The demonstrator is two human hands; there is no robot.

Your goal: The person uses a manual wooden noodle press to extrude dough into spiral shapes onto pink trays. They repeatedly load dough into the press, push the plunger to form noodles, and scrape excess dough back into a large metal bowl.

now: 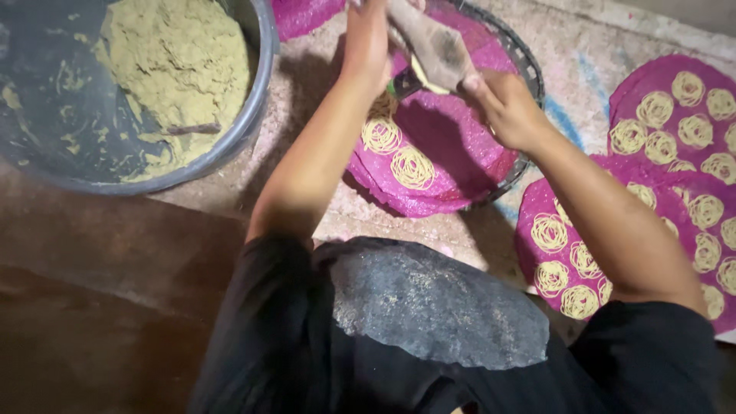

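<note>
Dough bowl left of tray; mats right.

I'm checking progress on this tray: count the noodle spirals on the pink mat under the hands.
2 clear spirals on the pink mat: one by the left forearm, one just right of it. Others may hide under the hands and press.

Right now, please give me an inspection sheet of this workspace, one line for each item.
Surface: rough floor, speckled, with faint blue marks.
Job's things: wooden press over a pink mat in a round basket; two noodle coils on the mat.
Clutter: grey tub of yellowish dough; filled pink mats at the right.
Hands: left hand and right hand both grip the press.
Cables: nothing seen.
Surroundings: dark cloth on the person's lap.
</note>
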